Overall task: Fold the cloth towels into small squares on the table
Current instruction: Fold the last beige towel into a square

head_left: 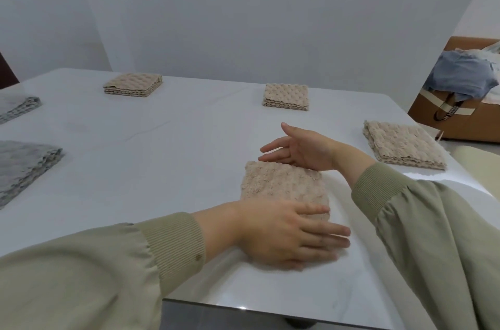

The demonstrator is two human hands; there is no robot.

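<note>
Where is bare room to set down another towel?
Widest bare patch: the table centre, bordered by the grey towels, the far beige towels and the near beige towel. Crowded along the right edge, by the right beige towel.

Near edge of beige towel (281, 183) is hidden under the flat left hand (281, 235), so the fold layers there can't be seen. The right hand (300, 151) blocks the towel's far right corner; contact unclear. Nearer grey towel (24, 167), farther grey towel (16, 109) and a dark brown object (5, 72) are cut by the left edge. Right sleeve (405, 208) hides the near right corner of the table (162, 140). Brown box (465, 124) and cream object (476, 164) are cut by the right edge. Lettering on the bag strap (446, 111) is too small to read.
</note>
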